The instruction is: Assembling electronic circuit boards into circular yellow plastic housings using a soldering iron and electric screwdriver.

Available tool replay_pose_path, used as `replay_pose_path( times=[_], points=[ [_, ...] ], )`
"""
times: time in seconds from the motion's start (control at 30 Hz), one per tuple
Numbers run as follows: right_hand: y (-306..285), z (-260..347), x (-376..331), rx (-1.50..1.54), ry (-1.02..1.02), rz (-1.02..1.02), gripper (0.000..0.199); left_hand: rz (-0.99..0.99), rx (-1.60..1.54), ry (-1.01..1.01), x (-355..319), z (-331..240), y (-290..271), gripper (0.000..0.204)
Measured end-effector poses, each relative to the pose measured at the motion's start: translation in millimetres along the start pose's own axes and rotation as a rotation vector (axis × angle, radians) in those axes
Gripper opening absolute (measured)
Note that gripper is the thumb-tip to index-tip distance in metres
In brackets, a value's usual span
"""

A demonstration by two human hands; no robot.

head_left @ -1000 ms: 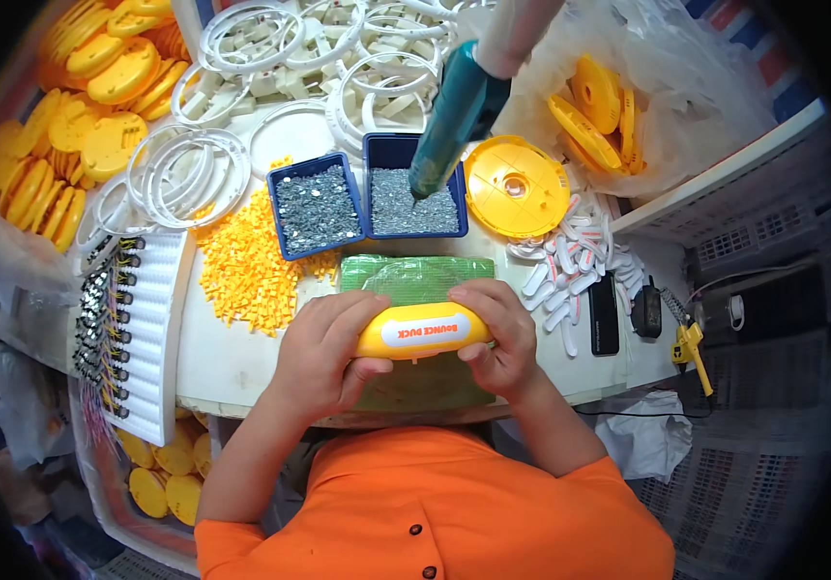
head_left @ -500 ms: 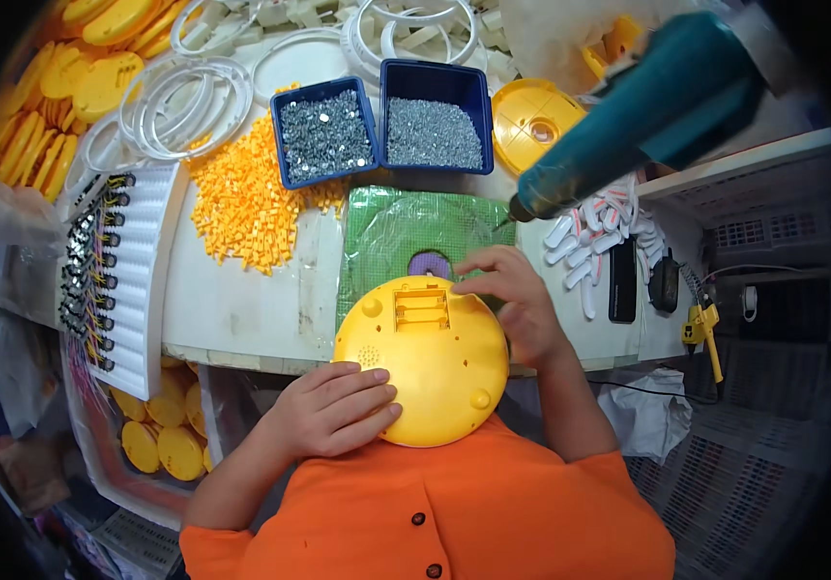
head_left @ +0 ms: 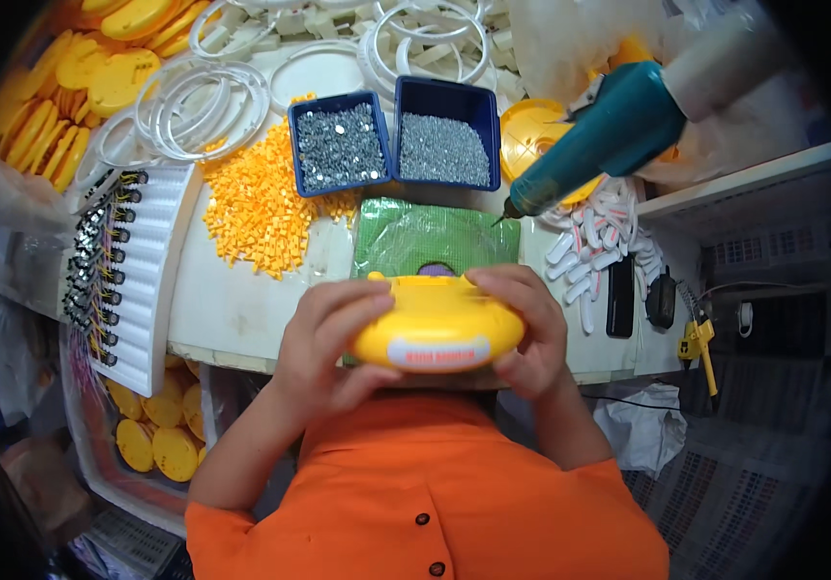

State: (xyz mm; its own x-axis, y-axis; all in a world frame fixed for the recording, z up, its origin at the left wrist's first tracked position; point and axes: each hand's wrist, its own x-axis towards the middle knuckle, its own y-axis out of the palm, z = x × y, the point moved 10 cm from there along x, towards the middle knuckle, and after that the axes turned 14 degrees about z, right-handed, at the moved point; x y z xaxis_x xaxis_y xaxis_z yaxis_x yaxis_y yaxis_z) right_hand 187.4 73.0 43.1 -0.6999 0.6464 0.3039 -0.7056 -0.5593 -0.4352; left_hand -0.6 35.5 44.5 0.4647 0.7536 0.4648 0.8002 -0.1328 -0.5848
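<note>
Both my hands hold a round yellow plastic housing (head_left: 439,338) up at the front edge of the table. It is tipped so that its rounded side, bearing a white label with red print, faces me. My left hand (head_left: 328,333) grips its left end, thumb below and fingers on top. At the right end my right hand (head_left: 536,329) grips it the same way. Behind the housing lies a green pad (head_left: 386,232) under clear film, with a purple patch (head_left: 435,270) partly hidden. Over the pad's right edge hangs a teal power screwdriver (head_left: 594,140), its tip apart from the housing.
Two blue bins (head_left: 348,188) of small metal parts stand behind the pad. Left of them are a heap of small orange pieces (head_left: 256,213), clear rings (head_left: 203,111) and a white foam tray (head_left: 169,275) with wired parts. White pieces (head_left: 584,246) and a black slab (head_left: 620,295) lie right.
The housing has tilted from showing its flat back and battery compartment to showing its labelled side. My left hand has moved up to its left end, and my right hand has shifted down to its right end.
</note>
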Motion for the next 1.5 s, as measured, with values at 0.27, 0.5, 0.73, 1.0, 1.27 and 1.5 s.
replay_pose_path(
  times=[0.27, 0.5, 0.73, 1.0, 1.27, 1.5],
  points=[
    [0, 28, 20, -0.588, -0.248, -0.18, 0.041, 0.015, 0.073, -0.025, 18, 16, -9, 0.055],
    [19, -94, 70, 0.371, 0.575, 0.26, 0.039, 0.427, -0.476, -0.81, 21, 105, 3, 0.046],
    [41, -123, 67, 0.327, 0.744, 0.353, 0.041, 0.395, -0.551, -0.863, -10, 130, 15, 0.045],
    [9, 41, 67, -0.404, -0.039, 0.173, 0.047, 0.077, 0.082, -0.175, 7, 17, -64, 0.05],
    [13, 33, 37, -0.501, -0.148, 0.12, 0.055, 0.008, 0.174, -0.102, -5, 10, -36, 0.064],
    [44, 49, 39, -0.672, -0.349, 0.126, 0.043, -0.157, 0.369, 0.044, -32, -22, -56, 0.055]
  ],
)
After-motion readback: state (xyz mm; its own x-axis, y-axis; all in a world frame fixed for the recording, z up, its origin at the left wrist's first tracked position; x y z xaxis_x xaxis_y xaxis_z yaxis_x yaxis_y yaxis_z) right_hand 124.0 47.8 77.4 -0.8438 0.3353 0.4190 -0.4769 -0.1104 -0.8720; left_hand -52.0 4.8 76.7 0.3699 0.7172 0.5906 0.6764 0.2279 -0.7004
